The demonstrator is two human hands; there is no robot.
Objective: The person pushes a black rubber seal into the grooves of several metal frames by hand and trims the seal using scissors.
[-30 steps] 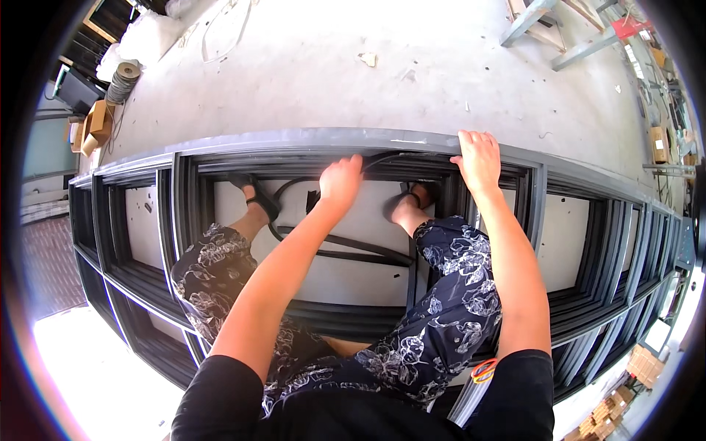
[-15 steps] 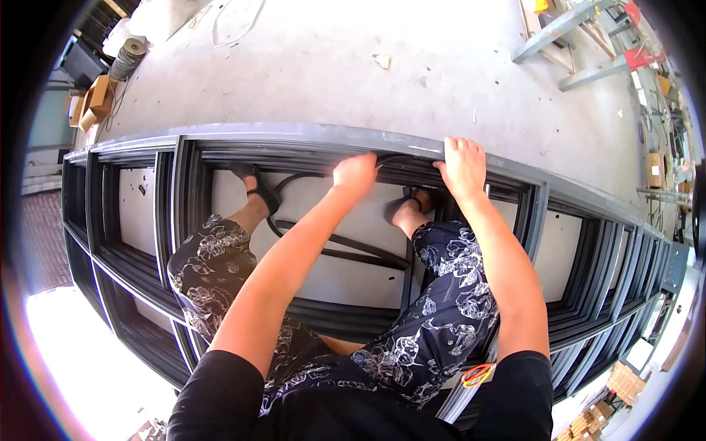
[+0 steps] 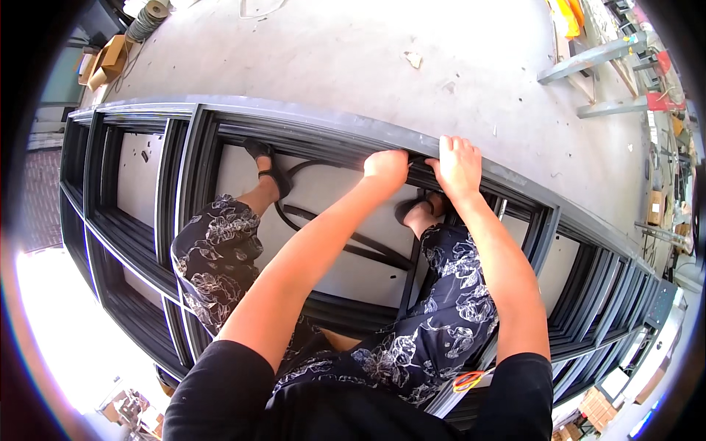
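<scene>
Dark grey metal frames (image 3: 316, 117) with several crossbars lie stacked around my legs. My left hand (image 3: 387, 167) is closed in a fist just inside the far rail, its fingers pinched on a black flexible strip that is mostly hidden there. Right beside it, my right hand (image 3: 457, 165) hooks its fingers over the top of that rail, thumb on the inner side. Loops of black strip (image 3: 368, 246) trail over the floor inside the opening between my feet.
Orange-handled scissors (image 3: 467, 381) sit by my right hip. Beyond the frames, a cardboard box (image 3: 110, 62) and a cord spool (image 3: 149, 18) stand at far left. Grey metal stand legs (image 3: 592, 59) rise at far right. A scrap (image 3: 413, 59) lies on the floor.
My left hand has moved right along the rail, closer to my right hand. My right hand still grips the rail at nearly the same spot. The view has shifted slightly.
</scene>
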